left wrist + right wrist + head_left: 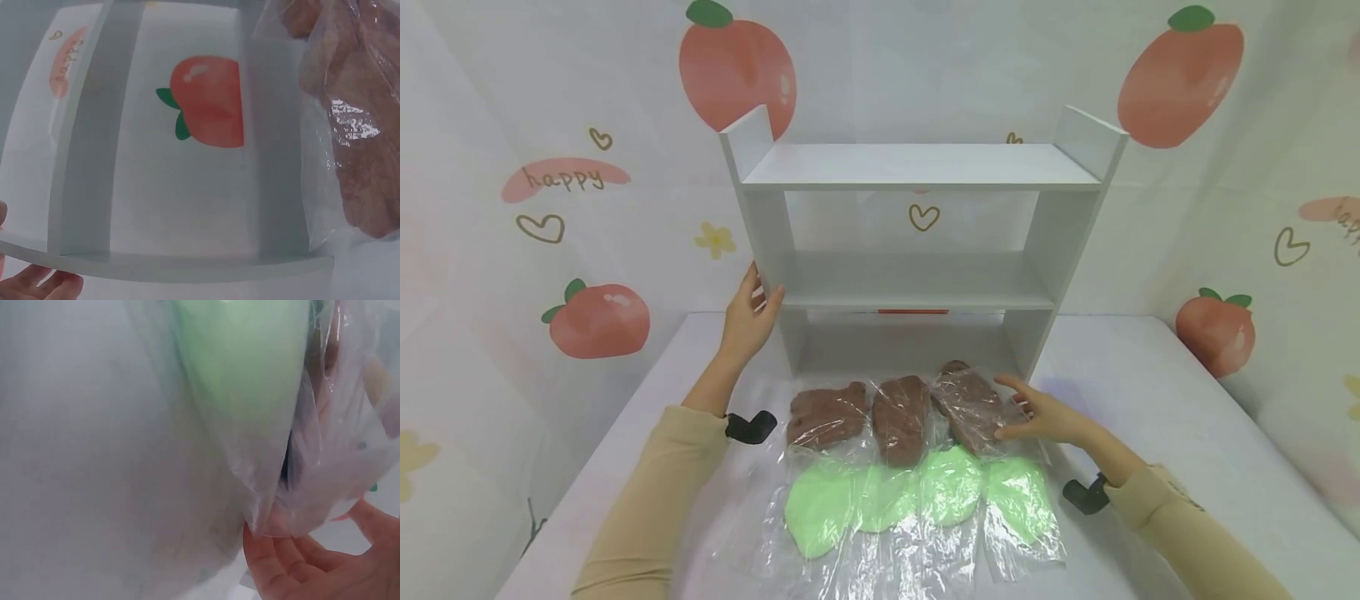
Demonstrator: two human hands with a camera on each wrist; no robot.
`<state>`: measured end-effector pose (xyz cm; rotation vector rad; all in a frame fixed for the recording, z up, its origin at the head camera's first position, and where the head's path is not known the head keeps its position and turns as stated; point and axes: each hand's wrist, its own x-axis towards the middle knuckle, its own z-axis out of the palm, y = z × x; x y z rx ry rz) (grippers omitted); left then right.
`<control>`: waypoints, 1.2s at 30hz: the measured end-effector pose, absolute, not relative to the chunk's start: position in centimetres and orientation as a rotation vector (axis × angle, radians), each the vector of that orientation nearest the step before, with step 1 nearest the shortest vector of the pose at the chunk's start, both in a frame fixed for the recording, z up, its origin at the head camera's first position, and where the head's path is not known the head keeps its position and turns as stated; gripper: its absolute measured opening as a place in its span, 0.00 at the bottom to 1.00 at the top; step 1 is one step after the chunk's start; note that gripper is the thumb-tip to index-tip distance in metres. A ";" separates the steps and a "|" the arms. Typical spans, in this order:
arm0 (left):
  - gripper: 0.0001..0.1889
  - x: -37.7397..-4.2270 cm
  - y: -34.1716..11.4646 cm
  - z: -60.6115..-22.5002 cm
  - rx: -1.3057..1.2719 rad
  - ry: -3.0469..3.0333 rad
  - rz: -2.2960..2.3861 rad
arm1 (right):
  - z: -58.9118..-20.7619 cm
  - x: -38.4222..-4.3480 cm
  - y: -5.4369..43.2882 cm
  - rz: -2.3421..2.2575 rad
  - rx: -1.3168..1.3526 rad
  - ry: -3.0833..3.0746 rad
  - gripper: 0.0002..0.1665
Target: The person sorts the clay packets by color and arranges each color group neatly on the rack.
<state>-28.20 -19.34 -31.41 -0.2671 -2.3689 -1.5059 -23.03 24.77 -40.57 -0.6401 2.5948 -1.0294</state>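
Note:
A white shelf unit stands at the back of the table. My left hand holds its left side panel, thumb at the front edge and fingers along the outer side; in the left wrist view the fingertips show just outside the panel's rim. Three brown lumps in clear plastic bags lie in front of the bottom shelf: a left one, a middle one and a tilted right one. Beside the right one, my right hand has thumb and fingers spread, its fingertips at the clear bag's edge.
Several flat pale-green pieces, one at the left and one at the right, lie in clear bags nearer me. A white backdrop with printed fruit hangs behind the shelf. Black wrist mounts sit by both sleeves.

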 end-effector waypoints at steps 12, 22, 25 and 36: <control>0.31 -28.8 -19.0 -31.9 -0.207 -2.277 -1.513 | -41.3 -23.3 24.3 -1.006 -0.670 2.664 0.52; 0.29 -28.9 -19.0 -32.1 -0.180 -2.256 -1.478 | -41.1 -23.4 23.9 -1.039 -0.704 2.678 0.49; 0.29 -28.8 -19.0 -32.1 -0.181 -2.252 -1.482 | -41.1 -23.5 23.8 -1.061 -0.694 2.668 0.48; 0.29 -28.4 -18.9 -31.9 -0.177 -2.259 -1.526 | -41.2 -23.7 24.1 -1.049 -0.665 2.719 0.41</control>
